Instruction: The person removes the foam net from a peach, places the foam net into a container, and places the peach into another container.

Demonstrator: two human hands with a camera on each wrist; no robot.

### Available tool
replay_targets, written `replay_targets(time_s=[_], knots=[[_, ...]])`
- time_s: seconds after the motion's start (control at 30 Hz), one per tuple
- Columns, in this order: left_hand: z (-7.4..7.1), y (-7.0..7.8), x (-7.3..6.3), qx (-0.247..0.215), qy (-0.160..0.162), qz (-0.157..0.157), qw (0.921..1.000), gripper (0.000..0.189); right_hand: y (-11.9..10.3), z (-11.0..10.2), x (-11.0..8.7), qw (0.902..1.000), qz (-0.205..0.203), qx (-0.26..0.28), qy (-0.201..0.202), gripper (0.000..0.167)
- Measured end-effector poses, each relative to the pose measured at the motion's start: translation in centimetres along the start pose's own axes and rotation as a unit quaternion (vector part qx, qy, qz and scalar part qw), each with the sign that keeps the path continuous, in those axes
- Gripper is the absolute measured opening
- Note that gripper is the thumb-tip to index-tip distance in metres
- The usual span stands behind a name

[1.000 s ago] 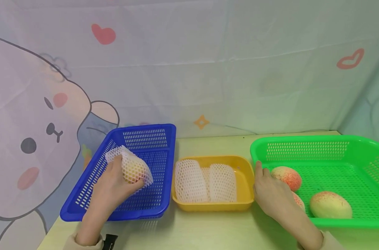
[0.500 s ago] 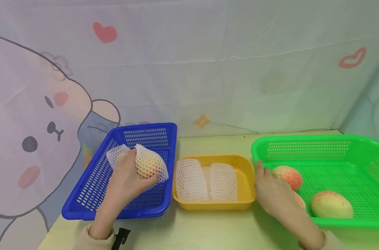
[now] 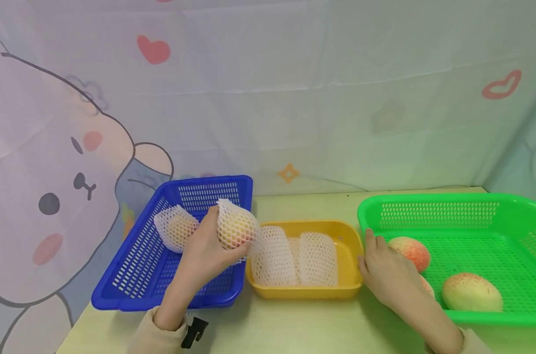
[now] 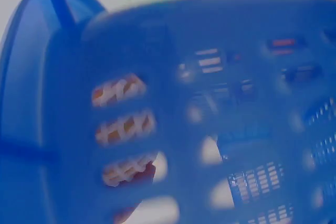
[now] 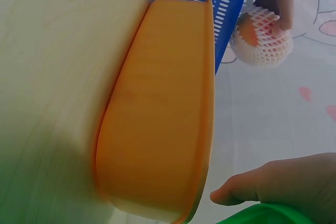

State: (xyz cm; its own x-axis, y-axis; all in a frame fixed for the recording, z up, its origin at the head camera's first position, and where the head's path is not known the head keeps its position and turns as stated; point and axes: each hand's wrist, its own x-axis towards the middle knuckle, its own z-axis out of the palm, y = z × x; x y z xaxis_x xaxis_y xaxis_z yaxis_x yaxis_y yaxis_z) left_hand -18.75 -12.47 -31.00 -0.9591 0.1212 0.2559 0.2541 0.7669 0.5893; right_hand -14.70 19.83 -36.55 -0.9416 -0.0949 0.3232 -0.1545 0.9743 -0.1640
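My left hand [image 3: 206, 258] grips a peach [image 3: 238, 228] in a white foam net, held up over the right rim of the blue basket [image 3: 126, 302]. Another netted peach [image 3: 176, 228] lies in that basket. The basket's wall [image 4: 173, 40] fills most of the left wrist view and hides the hand; bits of white netting [image 4: 126, 127] show through its slots. My right hand [image 3: 393, 278] rests at the left rim of the green basket [image 3: 484, 246], fingers extended and holding nothing. In the right wrist view its thumb [image 5: 252, 184] sticks out just above the green rim.
Between the baskets stands a yellow tray [image 3: 349, 260] with white foam nets [image 3: 318, 258] in it. Bare peaches [image 3: 472, 292] lie in the green basket, one partly behind my right arm. A printed cloth [image 3: 268, 123] hangs behind the table.
My left hand has carried the netted peach rightward from inside the blue basket to above its right rim, uncovering the other netted peach. The right hand stays in place.
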Motion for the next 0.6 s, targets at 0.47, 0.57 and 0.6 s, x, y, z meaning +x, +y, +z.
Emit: replay_targets(time_s=[0.47,0.57,0.6], knots=[[1.4,2.2,-1.2,-0.026,0.021,0.025,0.9991,0.097,-0.4,-0.4,-0.2,0.9953,-0.045,-0.045,0.073,0.050],[1.6,2.8,-1.3,-0.039,0.020,0.034,0.9985,0.096,-0.6,-0.6,-0.3,0.9929,-0.058,-0.051,0.091,0.049],[1.7,3.0,-1.3,-0.044,0.019,0.037,0.9982,0.096,-0.7,-0.8,-0.3,0.9926,-0.061,-0.050,0.093,0.048]])
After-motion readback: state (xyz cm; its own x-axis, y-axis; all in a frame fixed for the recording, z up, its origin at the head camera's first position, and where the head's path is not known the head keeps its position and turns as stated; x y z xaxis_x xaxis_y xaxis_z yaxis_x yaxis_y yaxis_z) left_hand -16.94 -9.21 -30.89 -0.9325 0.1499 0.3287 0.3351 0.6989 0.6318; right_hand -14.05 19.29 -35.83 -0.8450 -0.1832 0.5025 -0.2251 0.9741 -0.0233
